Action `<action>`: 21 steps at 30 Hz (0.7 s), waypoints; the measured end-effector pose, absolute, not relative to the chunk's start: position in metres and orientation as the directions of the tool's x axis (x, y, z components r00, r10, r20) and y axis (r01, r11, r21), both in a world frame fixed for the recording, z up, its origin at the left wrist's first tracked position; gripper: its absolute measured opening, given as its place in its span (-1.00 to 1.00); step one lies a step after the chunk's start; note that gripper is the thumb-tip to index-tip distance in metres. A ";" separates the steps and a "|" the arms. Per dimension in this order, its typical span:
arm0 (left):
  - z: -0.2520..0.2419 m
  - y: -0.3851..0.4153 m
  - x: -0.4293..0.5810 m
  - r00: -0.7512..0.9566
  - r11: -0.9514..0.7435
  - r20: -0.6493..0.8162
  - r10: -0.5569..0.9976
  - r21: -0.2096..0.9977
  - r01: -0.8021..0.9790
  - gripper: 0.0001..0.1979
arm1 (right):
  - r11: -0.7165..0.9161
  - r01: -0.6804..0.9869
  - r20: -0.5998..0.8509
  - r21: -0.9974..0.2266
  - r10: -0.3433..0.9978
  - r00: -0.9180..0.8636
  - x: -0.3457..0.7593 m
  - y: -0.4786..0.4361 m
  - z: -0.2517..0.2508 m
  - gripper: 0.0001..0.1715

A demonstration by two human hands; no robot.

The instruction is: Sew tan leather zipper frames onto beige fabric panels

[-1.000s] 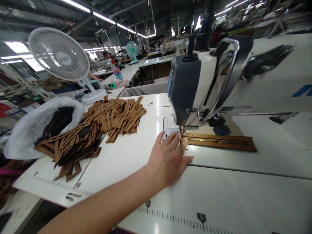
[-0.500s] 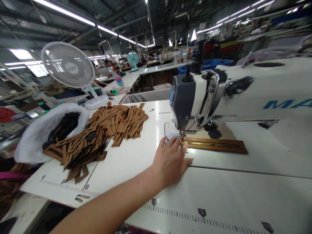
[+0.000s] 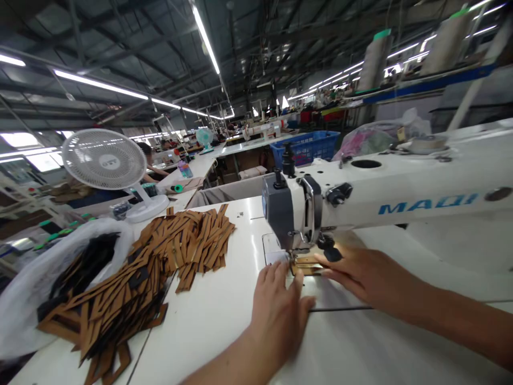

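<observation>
A brown strip with a zipper along its middle (image 3: 308, 266) lies on the white sewing table, its left end at the needle of the sewing machine (image 3: 296, 214). My left hand (image 3: 276, 313) rests flat on the table, fingers stretched out, with the fingertips beside the needle and the strip's near left end. From the right, my right hand (image 3: 363, 274) reaches under the machine arm. Its thumb and fingers close on the right part of the strip and hide that end.
On the left is a heap of brown strips (image 3: 188, 240), beside a white plastic bag (image 3: 24, 305) with black pieces inside. A white fan (image 3: 108, 160) stands behind them. Past the machine are a blue basket (image 3: 308, 148) and other sewing tables. Another person's arm shows behind the fan.
My right hand has come into view and taken hold of the strip's right part. The left hand stays by the needle. The view has tilted upward and shows more of the machine.
</observation>
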State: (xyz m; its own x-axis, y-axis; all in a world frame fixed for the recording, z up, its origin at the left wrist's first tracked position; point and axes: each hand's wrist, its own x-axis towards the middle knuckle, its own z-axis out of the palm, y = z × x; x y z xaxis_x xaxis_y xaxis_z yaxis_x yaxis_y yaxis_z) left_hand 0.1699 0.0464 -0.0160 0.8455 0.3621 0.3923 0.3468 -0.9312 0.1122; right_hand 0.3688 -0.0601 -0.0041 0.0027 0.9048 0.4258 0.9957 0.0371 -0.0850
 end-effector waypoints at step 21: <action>-0.016 0.050 0.172 0.824 -0.885 0.386 0.416 0.380 0.268 -0.66 | 0.274 0.962 0.524 -0.009 0.821 -0.229 0.375 -0.008 -0.008 -0.83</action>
State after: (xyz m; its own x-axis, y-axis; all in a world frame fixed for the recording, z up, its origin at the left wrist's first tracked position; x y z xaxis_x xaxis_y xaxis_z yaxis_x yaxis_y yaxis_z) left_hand 0.1719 0.0498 -0.0164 0.8235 0.4157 0.3860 0.2685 -0.8850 0.3803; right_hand 0.3750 -0.0076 -0.0075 -0.2289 0.8206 0.5237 0.9617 0.2740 -0.0090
